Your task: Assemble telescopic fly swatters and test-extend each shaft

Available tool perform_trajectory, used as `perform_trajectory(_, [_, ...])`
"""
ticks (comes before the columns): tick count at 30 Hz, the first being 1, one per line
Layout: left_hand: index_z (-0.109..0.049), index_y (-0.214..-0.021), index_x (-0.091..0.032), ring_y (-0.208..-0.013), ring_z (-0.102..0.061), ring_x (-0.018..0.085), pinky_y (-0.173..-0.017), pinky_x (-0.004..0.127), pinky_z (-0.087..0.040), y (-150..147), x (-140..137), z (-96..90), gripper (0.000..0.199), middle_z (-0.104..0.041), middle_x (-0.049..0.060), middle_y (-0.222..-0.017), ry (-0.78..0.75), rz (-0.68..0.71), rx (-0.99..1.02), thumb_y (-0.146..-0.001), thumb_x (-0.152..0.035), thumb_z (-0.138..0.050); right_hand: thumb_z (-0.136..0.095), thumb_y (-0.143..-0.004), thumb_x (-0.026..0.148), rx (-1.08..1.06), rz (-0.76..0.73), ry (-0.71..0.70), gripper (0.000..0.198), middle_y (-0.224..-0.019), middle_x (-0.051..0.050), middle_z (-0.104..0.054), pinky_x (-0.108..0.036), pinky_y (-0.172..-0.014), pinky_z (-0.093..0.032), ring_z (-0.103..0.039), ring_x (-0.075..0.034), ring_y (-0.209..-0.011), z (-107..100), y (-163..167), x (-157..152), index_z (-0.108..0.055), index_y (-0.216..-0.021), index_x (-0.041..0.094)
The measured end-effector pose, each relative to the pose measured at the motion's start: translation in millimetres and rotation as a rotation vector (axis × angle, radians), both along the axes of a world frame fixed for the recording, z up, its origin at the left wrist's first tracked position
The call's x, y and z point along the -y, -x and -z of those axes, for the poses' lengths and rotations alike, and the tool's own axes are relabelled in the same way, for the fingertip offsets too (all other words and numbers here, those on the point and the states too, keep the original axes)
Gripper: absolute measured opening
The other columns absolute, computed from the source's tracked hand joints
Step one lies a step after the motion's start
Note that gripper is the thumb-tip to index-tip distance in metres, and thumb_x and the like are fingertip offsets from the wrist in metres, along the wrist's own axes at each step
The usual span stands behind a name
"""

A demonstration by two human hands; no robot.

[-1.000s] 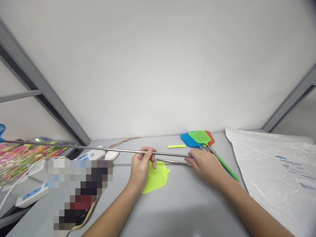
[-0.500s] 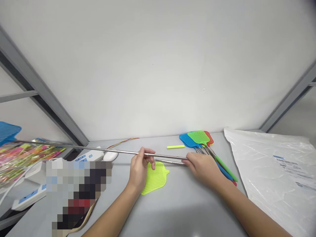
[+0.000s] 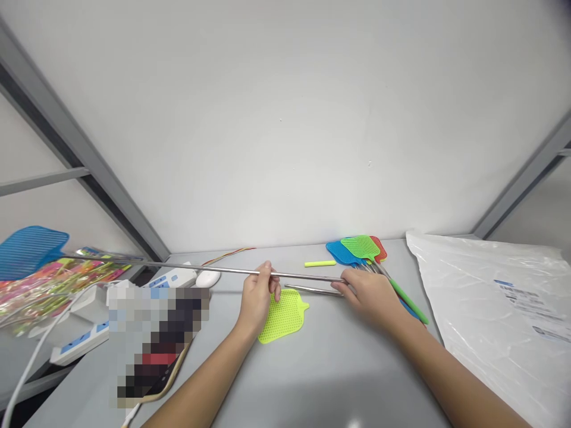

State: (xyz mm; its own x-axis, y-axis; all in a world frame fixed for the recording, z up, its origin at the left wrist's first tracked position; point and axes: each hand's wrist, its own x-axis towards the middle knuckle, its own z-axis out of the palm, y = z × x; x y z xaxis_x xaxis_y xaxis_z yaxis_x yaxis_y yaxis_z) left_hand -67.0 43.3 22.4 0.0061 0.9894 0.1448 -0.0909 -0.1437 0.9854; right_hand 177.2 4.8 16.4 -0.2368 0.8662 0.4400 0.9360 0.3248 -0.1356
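At the far left, from where I stand, the blue fly swatter (image 3: 33, 252) shows its broad head over some wrapped packets (image 3: 93, 273), pointing left. Its long thin metal rod (image 3: 178, 266) runs nearly crosswise, dipping slightly rightward, past the power strip (image 3: 176, 277) and the mouse (image 3: 208, 278). The left hand (image 3: 255, 300) comes up from below, pinching that rod between thumb and fingers. Just beneath lies a yellow swatter head (image 3: 285, 321), neck to the right. The right hand (image 3: 370, 297), back upward, is closed around the rod's right end; whether it also grips the second rod (image 3: 312, 290) I can't tell. Beyond sit more swatters (image 3: 362, 246), then a white plastic bag (image 3: 491, 297).
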Motion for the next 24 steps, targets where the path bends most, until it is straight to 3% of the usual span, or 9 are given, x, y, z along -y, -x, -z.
perform_trajectory(5, [-0.024, -0.047, -0.022, -0.043, -0.03, 0.009, -0.049, 0.023, -0.032, -1.9, -0.2, 2.8, 0.057, -0.023, -0.007, -0.041, 0.034, 0.02, -0.001, -0.089, -0.051, -0.048, -0.038, -0.097, 0.045, 0.005, -0.007, 0.013, 0.036, -0.07, 0.001, -0.061, -0.028, -0.053, -0.022, -0.05, -0.013, -0.059, -0.8, -0.7, 0.6, -0.047, -0.072, 0.021])
perform_trajectory(15, [-0.024, -0.046, -0.022, -0.042, -0.037, 0.01, -0.05, 0.024, -0.036, -4.1, -2.8, 5.5, 0.057, -0.022, -0.007, -0.04, 0.049, 0.014, 0.037, -0.089, -0.052, -0.047, -0.038, -0.097, 0.046, 0.025, 0.006, 0.006, 0.036, -0.073, 0.001, -0.064, -0.028, -0.054, -0.024, -0.054, -0.014, -0.062, 0.2, 0.7, -1.1, -0.051, -0.075, 0.021])
perform_trajectory(24, [-0.026, -0.048, -0.021, -0.039, -0.03, 0.008, -0.05, 0.024, -0.035, -3.5, -4.1, 10.3, 0.054, -0.021, -0.008, -0.042, 0.046, 0.003, 0.084, -0.09, -0.049, -0.047, -0.038, -0.097, 0.047, -0.006, -0.018, 0.037, 0.035, -0.077, 0.0, -0.065, -0.027, -0.058, -0.029, -0.059, -0.015, -0.069, 0.3, 1.6, -3.3, -0.056, -0.079, 0.022])
